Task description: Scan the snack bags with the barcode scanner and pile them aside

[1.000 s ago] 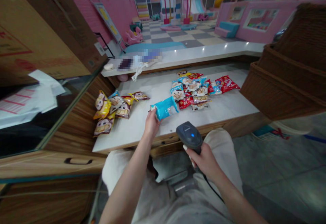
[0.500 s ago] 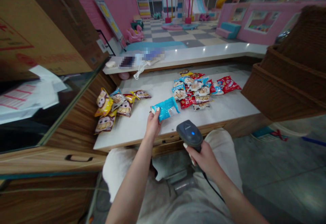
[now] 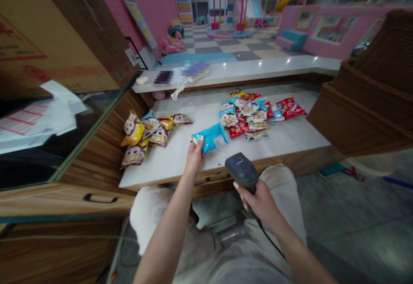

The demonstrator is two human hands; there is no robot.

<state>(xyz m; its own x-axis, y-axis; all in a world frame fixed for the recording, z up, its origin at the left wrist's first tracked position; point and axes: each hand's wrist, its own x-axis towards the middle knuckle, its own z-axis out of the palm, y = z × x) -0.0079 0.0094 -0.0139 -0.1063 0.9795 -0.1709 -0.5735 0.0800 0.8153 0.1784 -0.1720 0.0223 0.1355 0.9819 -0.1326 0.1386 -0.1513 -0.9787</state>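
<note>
My left hand grips a blue snack bag by its left end, thumb on top, over the front of the white desk. A white label shows on the bag's right part. In my right hand is a dark grey barcode scanner, its head toward the bag and its cable running down. The scanner stays apart from the bag. Behind them lies a heap of blue, white and red snack bags. To the left sit several yellow and brown snack bags.
A large cardboard box and papers rest on the left counter. Brown woven baskets stand at the right. Blurred items and a white cable lie on the raised ledge. A drawer handle shows below the desk edge.
The blue light on top of the scanner has gone out. Both hands keep nearly the same place, and the view has shifted very slightly.
</note>
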